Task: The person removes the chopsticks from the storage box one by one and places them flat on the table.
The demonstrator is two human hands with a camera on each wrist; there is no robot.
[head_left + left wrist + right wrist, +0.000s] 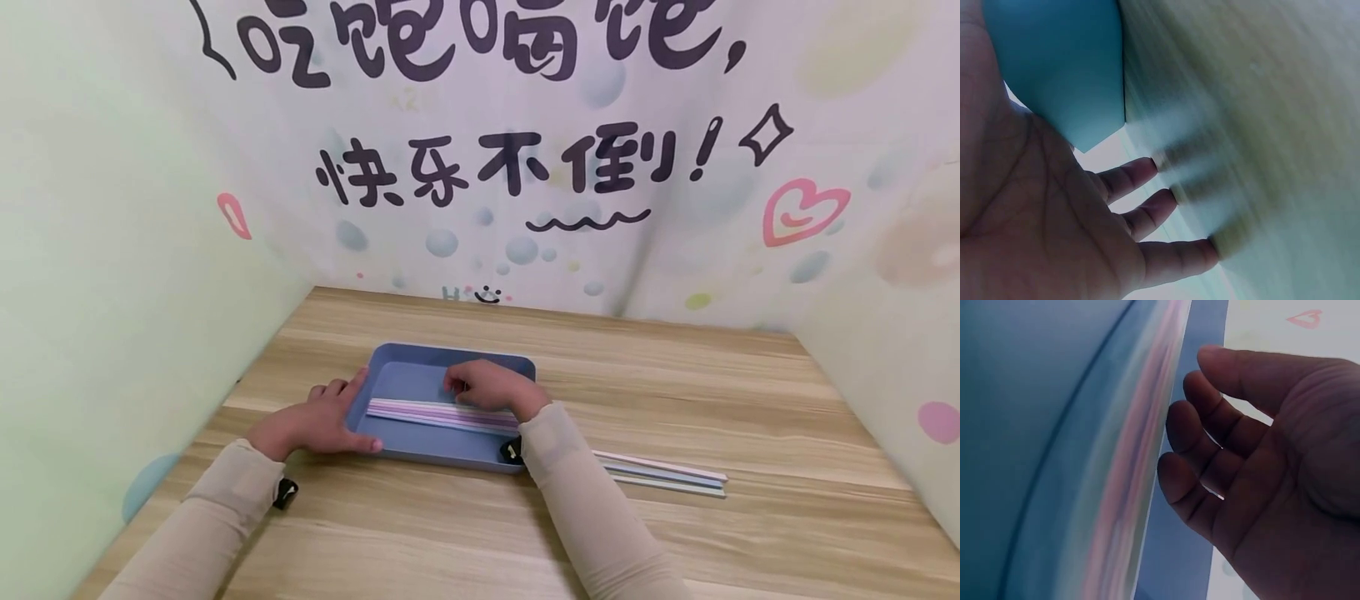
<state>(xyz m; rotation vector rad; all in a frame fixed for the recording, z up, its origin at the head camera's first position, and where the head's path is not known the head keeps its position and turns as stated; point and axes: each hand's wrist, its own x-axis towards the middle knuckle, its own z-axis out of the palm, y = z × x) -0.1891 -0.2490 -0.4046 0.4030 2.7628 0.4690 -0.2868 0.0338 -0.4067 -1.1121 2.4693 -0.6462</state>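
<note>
Black lettering [515, 171] is running across the backdrop [480, 112], and below it the wood-grained surface [420, 533] is carrying a blue tray [416, 379]. Inside, sticks [427, 413] are lying lengthwise in a neat bundle, pinks, purples and pale tones showing side by side. Out to the right, three loose sticks [667, 476] are resting on the surface, partly disappearing behind the sleeve.

Left grip [322, 425] is spreading across the tray's left end, thumb touching the near edge, fingers fairly straight: it's bracing rather than clasping. Right grip [491, 387] is hovering over the bundle, fingers loosely curved, and it's holding nothing; whether a fingertip is brushing a stick, the views aren't telling us.

Now, handling! These sticks are looking light and stiff, probably smooth too, so they're likely to be sliding or rolling against each other under a careless pinch. Around the middle is seeming the best place for balance, thumb and fingers squeezing from opposite sides. Nothing is looking especially fragile. As for the tray, it's appearing rigid and light, probably prone to skating under a push, so its raised rim is offering the surest hold.
</note>
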